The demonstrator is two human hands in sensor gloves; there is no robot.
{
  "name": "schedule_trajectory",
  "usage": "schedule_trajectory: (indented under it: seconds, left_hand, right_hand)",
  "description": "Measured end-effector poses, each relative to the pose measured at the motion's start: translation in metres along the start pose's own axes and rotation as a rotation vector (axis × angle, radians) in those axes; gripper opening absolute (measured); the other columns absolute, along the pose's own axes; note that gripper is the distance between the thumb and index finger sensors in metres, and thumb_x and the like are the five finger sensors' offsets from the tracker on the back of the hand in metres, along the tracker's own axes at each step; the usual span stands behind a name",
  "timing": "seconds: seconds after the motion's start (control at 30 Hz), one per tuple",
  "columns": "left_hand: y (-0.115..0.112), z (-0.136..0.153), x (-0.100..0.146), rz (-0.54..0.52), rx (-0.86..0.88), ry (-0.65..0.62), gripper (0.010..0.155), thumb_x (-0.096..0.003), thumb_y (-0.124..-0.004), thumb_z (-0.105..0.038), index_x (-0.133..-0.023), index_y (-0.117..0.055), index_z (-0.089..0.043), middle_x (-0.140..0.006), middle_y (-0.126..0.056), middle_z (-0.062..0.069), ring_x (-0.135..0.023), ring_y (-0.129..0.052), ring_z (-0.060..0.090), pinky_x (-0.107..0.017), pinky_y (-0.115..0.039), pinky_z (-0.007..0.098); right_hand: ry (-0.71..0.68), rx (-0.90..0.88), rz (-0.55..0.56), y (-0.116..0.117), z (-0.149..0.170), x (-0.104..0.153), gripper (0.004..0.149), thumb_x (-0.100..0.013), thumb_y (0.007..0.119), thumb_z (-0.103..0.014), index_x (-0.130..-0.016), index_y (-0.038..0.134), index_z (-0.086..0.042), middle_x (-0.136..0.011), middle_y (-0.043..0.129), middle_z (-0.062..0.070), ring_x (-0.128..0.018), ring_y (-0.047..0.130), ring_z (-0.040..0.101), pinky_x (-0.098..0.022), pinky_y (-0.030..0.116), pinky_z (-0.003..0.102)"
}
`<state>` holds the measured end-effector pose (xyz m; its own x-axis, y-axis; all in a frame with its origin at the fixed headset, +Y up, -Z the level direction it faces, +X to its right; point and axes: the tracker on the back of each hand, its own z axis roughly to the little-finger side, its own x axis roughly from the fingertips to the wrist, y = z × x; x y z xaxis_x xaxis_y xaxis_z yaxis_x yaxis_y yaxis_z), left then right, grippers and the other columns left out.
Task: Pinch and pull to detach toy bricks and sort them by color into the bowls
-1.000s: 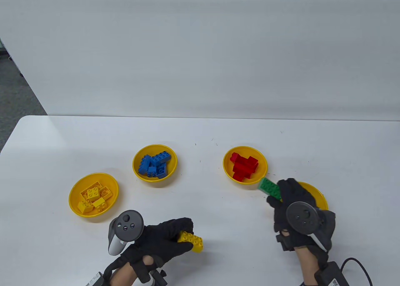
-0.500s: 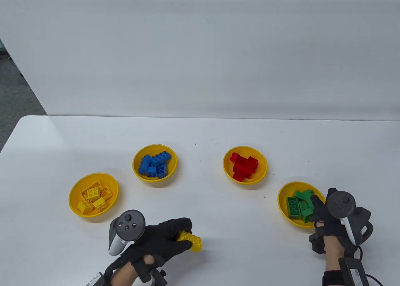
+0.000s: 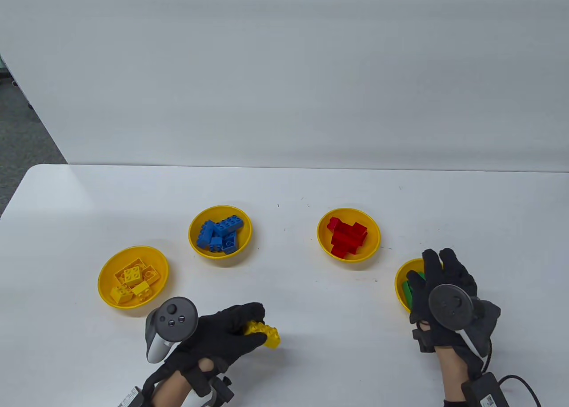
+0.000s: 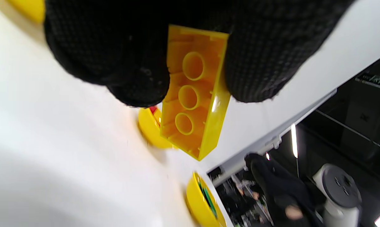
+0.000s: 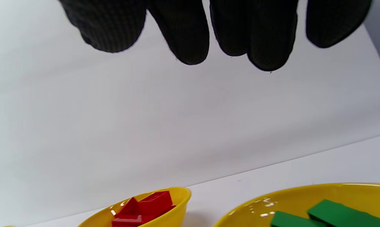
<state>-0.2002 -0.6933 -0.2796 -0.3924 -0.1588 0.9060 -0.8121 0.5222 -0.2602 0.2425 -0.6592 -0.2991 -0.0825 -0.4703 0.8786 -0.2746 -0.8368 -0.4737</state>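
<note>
My left hand [image 3: 226, 333] pinches a long yellow brick [image 3: 266, 332] near the table's front edge; the left wrist view shows its hollow underside [image 4: 194, 94] between thumb and fingers [image 4: 265, 63]. My right hand [image 3: 438, 273] hovers with straight fingers over the bowl of green bricks [image 3: 402, 282] and holds nothing. Its fingertips [image 5: 187, 34] hang free in the right wrist view, above the green bricks [image 5: 331, 216]. Three more yellow bowls hold yellow bricks [image 3: 133, 280], blue bricks [image 3: 221, 234] and red bricks [image 3: 348, 237].
The four bowls form a shallow arc across the white table [image 3: 289, 189]. A grey wall stands behind the table's far edge. A cable [image 3: 520, 382] trails from my right wrist at the bottom right.
My right hand carried a green brick to the green bowl, let it go there, and now hovers open over that bowl. My left hand shifted slightly left with the yellow brick.
</note>
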Motion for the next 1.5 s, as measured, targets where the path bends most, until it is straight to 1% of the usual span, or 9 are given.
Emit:
schedule_trajectory:
  seconds: [0.23, 0.37, 0.53, 0.73, 0.83, 0.93, 1.2, 1.37, 1.5]
  left_hand:
    - [0.106, -0.019, 0.015, -0.388, -0.324, 0.039, 0.055, -0.0386, -0.107, -0.038, -0.087, -0.09, -0.019, -0.087, -0.097, 0.021, -0.066, -0.103, 0.044, -0.045, -0.089, 0.055]
    - [0.146, 0.004, 0.005, -0.46, -0.594, 0.265, 0.054, -0.0378, -0.108, -0.038, -0.085, -0.089, -0.018, -0.087, -0.097, 0.02, -0.067, -0.104, 0.044, -0.045, -0.089, 0.058]
    - [0.165, 0.048, -0.011, -0.441, -0.779, 0.5, 0.048, -0.0381, -0.107, -0.039, -0.079, -0.09, -0.02, -0.088, -0.098, 0.018, -0.07, -0.103, 0.043, -0.048, -0.087, 0.058]
    - [0.16, 0.072, -0.027, -0.419, -0.762, 0.552, 0.044, -0.0399, -0.105, -0.039, -0.077, -0.091, -0.021, -0.09, -0.097, 0.015, -0.074, -0.102, 0.041, -0.054, -0.083, 0.06]
    - [0.157, 0.082, -0.031, -0.391, -0.899, 0.674, 0.051, -0.0429, -0.097, -0.046, -0.087, -0.088, -0.022, -0.1, -0.089, 0.017, -0.085, -0.093, 0.045, -0.06, -0.077, 0.063]
    - [0.162, 0.08, -0.025, -0.402, -0.822, 0.672, 0.056, -0.0464, -0.089, -0.051, -0.094, -0.082, -0.024, -0.107, -0.078, 0.021, -0.092, -0.083, 0.049, -0.064, -0.072, 0.064]
    - [0.167, 0.012, -0.001, -0.552, -0.76, 0.443, 0.064, -0.0486, -0.085, -0.054, -0.103, -0.071, -0.024, -0.113, -0.068, 0.022, -0.098, -0.074, 0.051, -0.067, -0.067, 0.066]
    - [0.117, -0.031, 0.023, -0.667, -0.636, 0.116, 0.076, -0.0481, -0.082, -0.059, -0.111, -0.055, -0.026, -0.119, -0.051, 0.022, -0.105, -0.059, 0.054, -0.071, -0.057, 0.069]
    - [0.069, -0.034, 0.029, -0.577, -0.778, 0.003, 0.085, -0.0463, -0.08, -0.065, -0.115, -0.043, -0.03, -0.123, -0.038, 0.02, -0.11, -0.046, 0.054, -0.073, -0.047, 0.072]
  right_hand:
    - [-0.104, -0.017, -0.038, 0.006, -0.03, 0.007, 0.061, -0.041, 0.074, -0.04, -0.09, 0.08, -0.005, -0.098, 0.069, 0.03, -0.079, 0.082, 0.055, -0.052, 0.065, 0.075]
    - [-0.128, -0.015, -0.038, 0.006, -0.034, 0.008, 0.06, -0.041, 0.074, -0.04, -0.09, 0.08, -0.005, -0.097, 0.07, 0.03, -0.079, 0.082, 0.055, -0.052, 0.066, 0.074]
    - [-0.136, -0.03, -0.05, 0.008, -0.036, 0.008, 0.06, -0.041, 0.074, -0.04, -0.089, 0.081, -0.005, -0.097, 0.07, 0.029, -0.078, 0.083, 0.055, -0.052, 0.066, 0.074]
    - [-0.145, -0.012, -0.07, 0.013, -0.037, 0.008, 0.059, -0.041, 0.074, -0.04, -0.088, 0.082, -0.005, -0.097, 0.071, 0.029, -0.078, 0.083, 0.055, -0.052, 0.066, 0.075]
    - [-0.143, -0.008, -0.078, 0.015, -0.036, 0.008, 0.059, -0.041, 0.074, -0.04, -0.088, 0.082, -0.005, -0.097, 0.071, 0.029, -0.078, 0.083, 0.055, -0.052, 0.066, 0.075]
    - [-0.136, -0.022, -0.075, 0.013, -0.035, 0.008, 0.059, -0.041, 0.074, -0.04, -0.088, 0.082, -0.005, -0.097, 0.071, 0.029, -0.078, 0.083, 0.055, -0.052, 0.066, 0.075]
    - [-0.158, -0.052, -0.059, 0.009, -0.042, 0.01, 0.059, -0.041, 0.074, -0.04, -0.089, 0.081, -0.005, -0.097, 0.071, 0.029, -0.078, 0.083, 0.055, -0.052, 0.066, 0.075]
    - [-0.254, -0.07, 0.013, -0.002, -0.062, 0.018, 0.059, -0.041, 0.074, -0.039, -0.09, 0.08, -0.007, -0.097, 0.073, 0.026, -0.079, 0.083, 0.053, -0.052, 0.066, 0.074]
    - [-0.402, -0.038, 0.055, -0.005, -0.081, 0.034, 0.06, -0.041, 0.074, -0.038, -0.094, 0.075, -0.011, -0.101, 0.069, 0.023, -0.083, 0.079, 0.053, -0.054, 0.063, 0.075]
